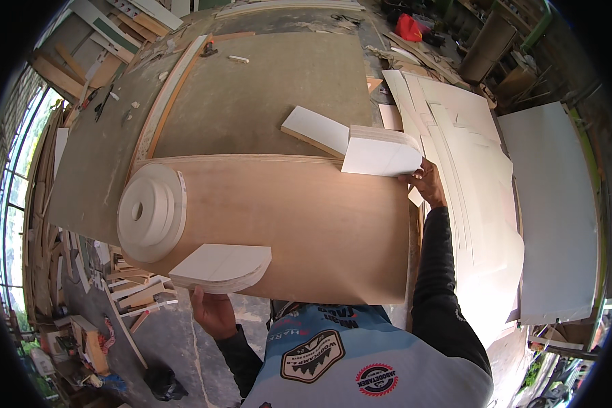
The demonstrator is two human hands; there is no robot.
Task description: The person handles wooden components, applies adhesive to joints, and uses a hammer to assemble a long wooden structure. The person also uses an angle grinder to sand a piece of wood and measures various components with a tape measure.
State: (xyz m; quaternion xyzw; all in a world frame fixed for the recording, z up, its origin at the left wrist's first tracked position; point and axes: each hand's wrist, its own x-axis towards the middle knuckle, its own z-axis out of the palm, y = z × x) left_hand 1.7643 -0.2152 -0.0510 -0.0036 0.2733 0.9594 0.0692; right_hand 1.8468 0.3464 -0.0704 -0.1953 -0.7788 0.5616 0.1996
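A broad, light brown plywood panel [292, 217] lies in front of me. At its near edge, my left hand [214, 314] is closed on a thick white-faced plywood block [223, 264] with one rounded side; its fingers are partly hidden below the block. My right hand [428, 185] pinches the rounded end of a similar white-faced block [381, 154] at the panel's far right corner. That block's other end touches or overlaps a flat white board piece [315, 130]. Stacked round white discs [153, 211] with a central hole sit at the panel's left end.
Behind the panel stretches a large grey-green worktable [265, 88], crossed by a long wooden strip [166, 102]. Pale thin sheets [469, 183] are piled on the right, beside a white board [554, 211]. Wood offcuts [139, 292] and a black bag [163, 384] lie on the floor at left.
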